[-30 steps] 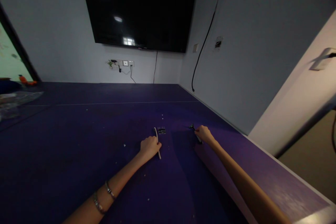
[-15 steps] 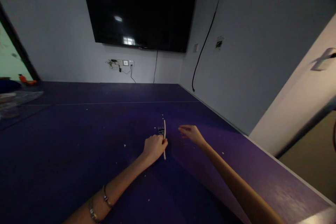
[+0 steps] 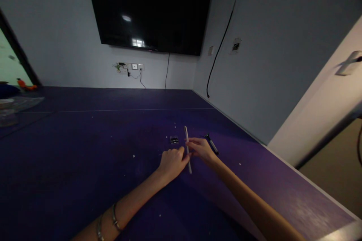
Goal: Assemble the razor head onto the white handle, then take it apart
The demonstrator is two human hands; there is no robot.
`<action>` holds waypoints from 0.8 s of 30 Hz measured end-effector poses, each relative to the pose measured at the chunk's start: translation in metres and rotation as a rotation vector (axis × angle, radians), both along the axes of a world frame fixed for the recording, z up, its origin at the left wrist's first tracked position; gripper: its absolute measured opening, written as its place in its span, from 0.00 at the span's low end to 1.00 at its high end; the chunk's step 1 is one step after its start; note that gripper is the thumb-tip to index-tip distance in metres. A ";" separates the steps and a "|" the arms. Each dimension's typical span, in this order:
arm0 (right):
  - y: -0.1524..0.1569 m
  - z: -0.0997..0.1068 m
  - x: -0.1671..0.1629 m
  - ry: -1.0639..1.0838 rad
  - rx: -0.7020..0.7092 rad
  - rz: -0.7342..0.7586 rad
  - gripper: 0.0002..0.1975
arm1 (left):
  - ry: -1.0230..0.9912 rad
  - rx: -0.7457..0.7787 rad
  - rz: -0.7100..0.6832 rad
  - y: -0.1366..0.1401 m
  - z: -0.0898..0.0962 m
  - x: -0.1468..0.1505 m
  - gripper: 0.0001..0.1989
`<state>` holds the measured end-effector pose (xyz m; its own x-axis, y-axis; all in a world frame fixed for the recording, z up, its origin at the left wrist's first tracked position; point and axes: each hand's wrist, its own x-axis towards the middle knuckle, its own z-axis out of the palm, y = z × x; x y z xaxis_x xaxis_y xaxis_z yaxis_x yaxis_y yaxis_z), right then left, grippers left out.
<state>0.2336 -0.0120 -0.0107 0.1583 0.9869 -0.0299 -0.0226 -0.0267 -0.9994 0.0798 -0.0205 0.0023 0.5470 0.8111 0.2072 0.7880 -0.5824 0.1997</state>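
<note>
My left hand (image 3: 172, 162) grips a thin white stick (image 3: 186, 140) that stands tilted above the dark purple table (image 3: 85, 150). My right hand (image 3: 200, 148) has come beside it, its fingers touching the same stick from the right. A small dark rectangular piece (image 3: 174, 139) lies on the table just beyond my left hand. A black-headed tool with a pale handle (image 3: 211, 143) lies to the right of my right hand. Bracelets sit on my left wrist.
A large black screen (image 3: 149, 9) hangs on the far wall above wall sockets (image 3: 130, 67). A black cable (image 3: 219, 49) runs down the right wall. Clear plastic items (image 3: 13, 107) lie at the table's far left. The table's right edge (image 3: 296, 180) runs diagonally.
My right hand let go of the black-headed tool and moved left to the white stick. My left hand carried the stick to the right and raised it.
</note>
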 end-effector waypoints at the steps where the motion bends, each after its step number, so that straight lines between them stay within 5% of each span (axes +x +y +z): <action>1: 0.001 0.001 0.009 -0.026 0.000 -0.013 0.14 | -0.020 0.006 -0.014 0.002 0.000 -0.001 0.20; 8: 0.015 -0.004 0.120 -0.590 -0.054 -0.243 0.16 | -0.131 0.048 -0.006 0.055 -0.007 -0.023 0.09; 12: 0.015 -0.014 0.168 -0.759 -0.109 -0.301 0.14 | -0.149 0.053 -0.067 0.093 -0.027 -0.036 0.17; 17: 0.016 -0.028 0.179 -0.948 -0.125 -0.313 0.09 | -0.139 -0.024 -0.068 0.117 -0.046 -0.040 0.27; 24: 0.025 -0.038 0.171 -1.105 -0.133 -0.282 0.09 | -0.094 -0.068 -0.074 0.125 -0.053 -0.035 0.29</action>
<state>0.4042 0.0133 -0.0490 0.3784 0.9115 0.1615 0.8430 -0.2673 -0.4667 0.0444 0.1044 -0.0508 0.5865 0.7833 0.2062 0.7194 -0.6207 0.3118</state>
